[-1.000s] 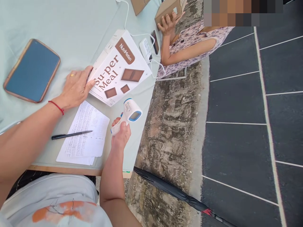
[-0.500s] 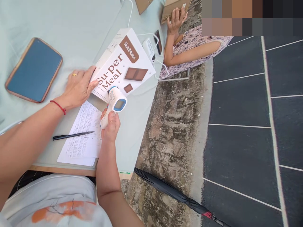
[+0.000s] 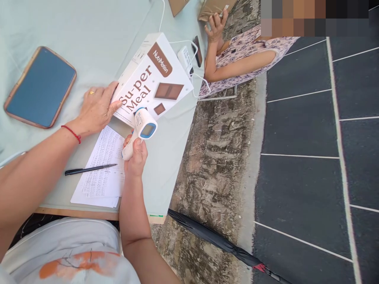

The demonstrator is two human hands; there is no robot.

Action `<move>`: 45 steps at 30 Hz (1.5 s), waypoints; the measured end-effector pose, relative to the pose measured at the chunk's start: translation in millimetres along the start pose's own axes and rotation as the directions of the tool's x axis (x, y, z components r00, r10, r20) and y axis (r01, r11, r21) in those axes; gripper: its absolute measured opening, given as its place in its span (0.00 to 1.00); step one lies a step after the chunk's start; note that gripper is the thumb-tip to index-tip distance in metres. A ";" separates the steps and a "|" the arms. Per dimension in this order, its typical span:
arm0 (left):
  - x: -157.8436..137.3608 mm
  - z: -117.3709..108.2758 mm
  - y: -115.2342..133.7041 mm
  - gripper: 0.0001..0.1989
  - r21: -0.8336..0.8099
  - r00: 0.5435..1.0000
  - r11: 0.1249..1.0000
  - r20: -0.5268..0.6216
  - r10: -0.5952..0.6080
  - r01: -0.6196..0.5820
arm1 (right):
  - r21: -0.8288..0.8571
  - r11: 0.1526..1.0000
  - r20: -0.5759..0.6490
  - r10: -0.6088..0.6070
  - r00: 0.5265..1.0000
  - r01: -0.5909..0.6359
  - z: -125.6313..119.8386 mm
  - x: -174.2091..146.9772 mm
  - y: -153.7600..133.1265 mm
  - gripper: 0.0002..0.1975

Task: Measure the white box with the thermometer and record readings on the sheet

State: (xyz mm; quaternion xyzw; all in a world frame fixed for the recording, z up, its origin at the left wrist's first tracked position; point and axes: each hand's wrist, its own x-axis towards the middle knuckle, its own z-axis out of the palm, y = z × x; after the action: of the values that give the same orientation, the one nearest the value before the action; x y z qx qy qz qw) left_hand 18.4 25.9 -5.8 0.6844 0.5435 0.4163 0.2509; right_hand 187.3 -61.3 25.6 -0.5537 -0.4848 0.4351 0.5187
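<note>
My left hand (image 3: 97,107) grips the near-left edge of a white "Su-per Meal" box (image 3: 145,59), thumb on its printed front and fingers along its side. The box stands tilted on the table, with brown bars pictured on it. In my right hand (image 3: 136,157) is a white and blue infrared thermometer (image 3: 141,118), held by its handle. Its head is in front of the box's lower part and its small grey screen faces me; no reading can be made out. Below the hands lie handwritten sheets (image 3: 91,185) with a black pen (image 3: 91,169) across them.
A tablet in a brown case (image 3: 41,86) lies on the left of the covered table (image 3: 103,35). Behind the box are a white power strip (image 3: 185,59), cables and a dark phone (image 3: 197,51). Another person's hand (image 3: 216,27) is near a cardboard box (image 3: 210,10). A folded umbrella (image 3: 213,238) leans by the table.
My right hand and the thermometer have shifted very slightly left. The other person's hand has lifted off the cardboard box a little, its fingers curling. My left hand keeps its grip.
</note>
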 end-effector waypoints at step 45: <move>2.0 -13.9 8.5 0.44 0.049 0.989 0.998 0.143 0.022 -0.029 | -0.745 0.576 0.052 -0.451 0.891 0.335 -82.5 -16.9 32.1 0.18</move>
State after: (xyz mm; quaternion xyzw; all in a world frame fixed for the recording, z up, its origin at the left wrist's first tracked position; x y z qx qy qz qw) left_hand 11.4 23.9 8.9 0.7256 0.5258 0.3553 0.2661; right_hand 268.7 -90.3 0.2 -0.6227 -0.6901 0.0347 0.3670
